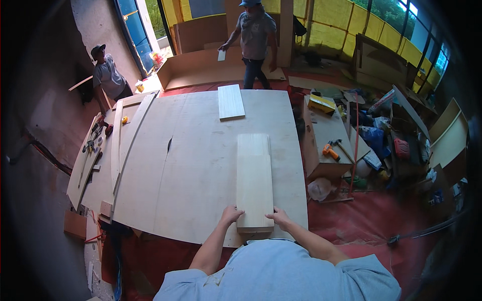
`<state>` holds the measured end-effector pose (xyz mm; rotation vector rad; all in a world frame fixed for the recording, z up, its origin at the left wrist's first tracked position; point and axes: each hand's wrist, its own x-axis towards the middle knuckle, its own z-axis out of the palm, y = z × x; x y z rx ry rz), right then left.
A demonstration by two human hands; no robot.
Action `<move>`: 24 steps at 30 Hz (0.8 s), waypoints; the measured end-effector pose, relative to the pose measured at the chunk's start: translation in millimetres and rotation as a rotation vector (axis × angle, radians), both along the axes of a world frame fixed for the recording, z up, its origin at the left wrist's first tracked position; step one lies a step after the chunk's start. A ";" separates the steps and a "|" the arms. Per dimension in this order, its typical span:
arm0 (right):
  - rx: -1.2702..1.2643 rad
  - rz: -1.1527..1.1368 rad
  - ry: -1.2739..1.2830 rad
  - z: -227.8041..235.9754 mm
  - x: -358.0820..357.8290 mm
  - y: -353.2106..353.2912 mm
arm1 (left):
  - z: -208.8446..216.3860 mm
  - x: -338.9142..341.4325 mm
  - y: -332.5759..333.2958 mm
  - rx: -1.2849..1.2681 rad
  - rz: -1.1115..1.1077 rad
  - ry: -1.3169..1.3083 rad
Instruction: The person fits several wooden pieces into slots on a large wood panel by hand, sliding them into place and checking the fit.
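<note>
Plank stack (254, 180): pale, rectangular boards lie one upon another, long axis running away from the person, on the near right part of the plywood surface (201, 160). The near end of the stack sits close to the surface's front edge.

Left hand (231, 214) rests against the near left corner of the stack; right hand (279, 217) rests against the near right corner. The fingers of both hands are curled loosely over the end edges and touch the wood. Whether they pinch the top board alone or merely press on the pile cannot be told.

Step in hand, as judged: squaring or positioning the stack from its near end. The next move likely calls for even pressure from both hands, so that the boards stay aligned and do not skew or slide over the front edge.

Further out, a shorter pale board (231, 102) lies at the far side of the surface, well apart. Curved strips (116, 145) and small hand tools lie along the left margin. An orange drill (330, 150) rests on a box to the right. Two other people stand beyond the surface.
</note>
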<state>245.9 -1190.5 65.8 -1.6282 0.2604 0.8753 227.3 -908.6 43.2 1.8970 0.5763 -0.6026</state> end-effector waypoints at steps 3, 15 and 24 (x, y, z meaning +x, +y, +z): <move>0.021 -0.076 -0.051 -6.5 -14.3 -2.3 | -0.7 17.1 -0.4 0.190 -0.076 -0.184; 0.018 -0.196 -0.055 -4.9 -61.2 2.2 | -13.5 79.5 -5.5 -0.012 0.060 -0.244; -0.028 -0.138 -0.127 8.2 -59.6 21.3 | -19.4 75.8 16.3 0.115 0.030 -0.259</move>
